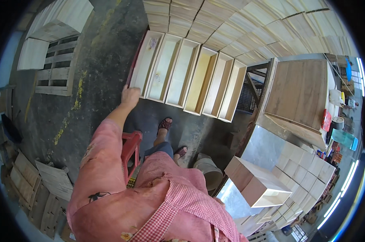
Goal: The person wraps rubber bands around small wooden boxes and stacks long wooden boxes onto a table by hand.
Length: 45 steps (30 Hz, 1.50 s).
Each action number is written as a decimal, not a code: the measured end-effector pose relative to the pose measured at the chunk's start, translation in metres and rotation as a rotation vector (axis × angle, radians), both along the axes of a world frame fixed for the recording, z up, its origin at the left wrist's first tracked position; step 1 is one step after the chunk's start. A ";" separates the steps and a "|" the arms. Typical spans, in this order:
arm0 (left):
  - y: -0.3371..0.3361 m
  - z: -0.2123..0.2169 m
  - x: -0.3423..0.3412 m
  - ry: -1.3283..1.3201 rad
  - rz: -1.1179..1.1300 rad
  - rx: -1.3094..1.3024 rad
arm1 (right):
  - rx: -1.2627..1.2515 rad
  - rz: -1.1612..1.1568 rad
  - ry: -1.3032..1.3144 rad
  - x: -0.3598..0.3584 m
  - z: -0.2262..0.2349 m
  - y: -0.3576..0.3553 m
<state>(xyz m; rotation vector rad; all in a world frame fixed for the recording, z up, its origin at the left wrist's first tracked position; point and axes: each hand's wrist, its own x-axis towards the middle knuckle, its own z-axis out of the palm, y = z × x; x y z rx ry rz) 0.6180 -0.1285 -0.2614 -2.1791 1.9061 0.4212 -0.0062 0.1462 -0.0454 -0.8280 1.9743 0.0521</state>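
Observation:
Several open, shallow wooden drawer boxes stand side by side in a row in front of me. My left hand (131, 96) is closed at the near left corner of the leftmost drawer box (147, 64), its fingers partly hidden at the edge. A dark red edge shows along that box's left side. Beside it stands a second drawer box (164, 68) with marks on its pale bottom; a yellower drawer box (201, 78) sits further right. My right hand does not show; my pink-sleeved body fills the lower middle.
Stacked wooden panels (239, 28) rise behind the row. A red stool (132, 149) stands by my legs, a grey bucket (208, 171) to their right. At right, a wooden box (257, 183) rests on a metal-topped table (263, 145). A pallet (55, 66) lies far left.

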 end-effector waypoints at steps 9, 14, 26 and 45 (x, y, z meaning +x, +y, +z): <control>0.014 -0.008 -0.020 0.137 -0.185 -0.118 | -0.167 0.053 0.029 0.030 -0.026 -0.037; 0.009 -0.033 -0.015 -0.022 0.031 0.157 | -0.103 0.262 0.112 0.020 -0.049 0.041; 0.053 0.155 -0.005 0.248 0.122 -0.632 | -0.163 0.299 -0.093 0.055 -0.030 -0.048; 0.181 0.306 -0.249 1.105 0.363 -0.066 | -0.700 -0.040 -1.551 0.153 0.114 -0.054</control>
